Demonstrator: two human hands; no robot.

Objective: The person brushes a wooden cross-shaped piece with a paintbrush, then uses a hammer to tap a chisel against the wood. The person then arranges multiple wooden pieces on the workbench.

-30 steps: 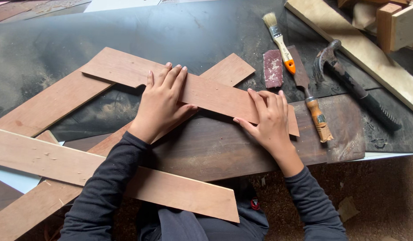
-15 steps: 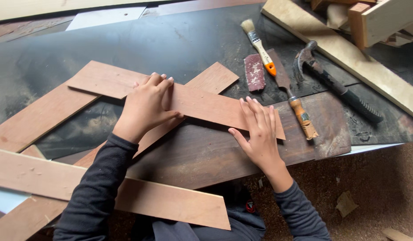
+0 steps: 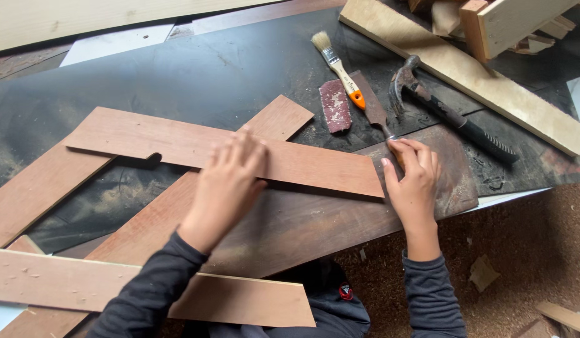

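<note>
The left hand lies flat and open on the upper wooden strip, while the right hand closes over the chisel handle beside that strip's end, probably to lift it next.

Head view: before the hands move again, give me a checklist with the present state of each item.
1. Left hand flat on the top wooden strip: ok, though blurred.
2. Right hand closed over the chisel handle: ok; handle hidden beneath the fingers.
3. Chisel blade pointing away from both hands: ok.
4. Top strip resting across the diagonal board: ok, they overlap.
5. Hammer, paintbrush and sanding block apart from both hands: ok.
6. Strip's right end meets the right hand: cannot tell.
</note>
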